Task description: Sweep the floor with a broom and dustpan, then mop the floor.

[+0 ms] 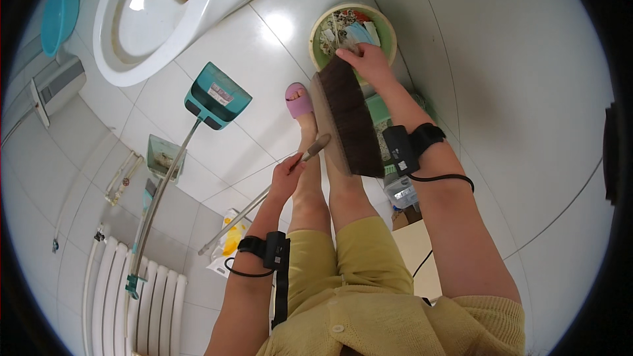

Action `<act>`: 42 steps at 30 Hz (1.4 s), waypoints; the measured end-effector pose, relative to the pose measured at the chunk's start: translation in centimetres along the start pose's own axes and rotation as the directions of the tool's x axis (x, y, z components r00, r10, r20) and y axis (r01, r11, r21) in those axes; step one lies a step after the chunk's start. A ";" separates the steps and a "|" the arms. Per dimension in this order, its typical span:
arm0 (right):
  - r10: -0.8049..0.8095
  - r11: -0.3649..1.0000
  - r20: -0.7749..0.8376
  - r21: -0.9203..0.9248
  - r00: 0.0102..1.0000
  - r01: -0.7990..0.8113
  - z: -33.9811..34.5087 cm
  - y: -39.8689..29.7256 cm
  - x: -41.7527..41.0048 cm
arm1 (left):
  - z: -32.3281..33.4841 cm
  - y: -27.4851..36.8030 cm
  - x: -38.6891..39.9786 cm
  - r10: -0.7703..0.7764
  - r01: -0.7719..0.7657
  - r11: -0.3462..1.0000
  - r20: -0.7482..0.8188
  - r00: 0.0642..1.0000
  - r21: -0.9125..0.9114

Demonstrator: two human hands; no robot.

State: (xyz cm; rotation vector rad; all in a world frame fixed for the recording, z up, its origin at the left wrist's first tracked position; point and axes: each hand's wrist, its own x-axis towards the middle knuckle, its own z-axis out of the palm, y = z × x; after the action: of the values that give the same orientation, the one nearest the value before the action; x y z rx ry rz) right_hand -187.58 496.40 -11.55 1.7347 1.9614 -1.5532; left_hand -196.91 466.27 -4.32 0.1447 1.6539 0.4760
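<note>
My left hand (287, 178) grips the metal handle (242, 217) of a broom near its head, just behind the socket. The broom head (348, 123) is raised before my legs, its dark bristles facing right. My right hand (368, 62) is at the far end of the bristles, thumb and fingers pinched on a tuft of grey fluff (350, 48). Right under that hand stands a round green waste bin (315, 39) with a pale rim. Inside it lie a light-blue crumpled piece (358, 33) and mixed litter.
A teal long-handled dustpan (217, 96) stands left of my feet. Beyond it is a white toilet (106, 59). A small green basket (163, 151) and a white radiator (138, 301) are at the left. Right of my legs are a green container (378, 109) and a clear plastic box (401, 192).
</note>
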 end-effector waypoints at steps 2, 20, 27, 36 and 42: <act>-0.077 0.993 -0.027 -0.088 0.997 0.075 0.4 0.2 0.1 | 0.1 0.1 0.1 -0.011 0.011 0.999 0.002 1.000 -0.035; 0.202 0.947 -0.069 0.269 0.977 -0.177 -1.0 4.1 1.3 | -1.3 -1.0 -0.2 -0.125 0.100 0.943 -0.060 0.990 -0.319; 0.232 0.938 0.090 0.243 0.969 -0.247 -4.1 4.2 -1.9 | -0.7 -0.9 0.1 -0.109 0.080 0.941 -0.070 0.992 -0.330; 0.279 0.893 0.479 0.189 0.833 -0.408 -1.5 0.0 -6.1 | -0.5 -0.7 0.2 -0.106 0.070 0.924 -0.075 0.992 -0.376; 0.087 0.992 0.333 0.061 0.939 -0.114 -0.1 -1.5 -6.7 | -0.2 -0.3 0.2 -0.111 0.071 0.923 -0.084 0.990 -0.379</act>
State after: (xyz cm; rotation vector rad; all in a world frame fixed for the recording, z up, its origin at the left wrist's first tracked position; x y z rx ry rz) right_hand -186.37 492.11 -6.35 1.4575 1.6454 -1.7715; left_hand -197.06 466.00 -4.67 -0.2445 1.6314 0.7294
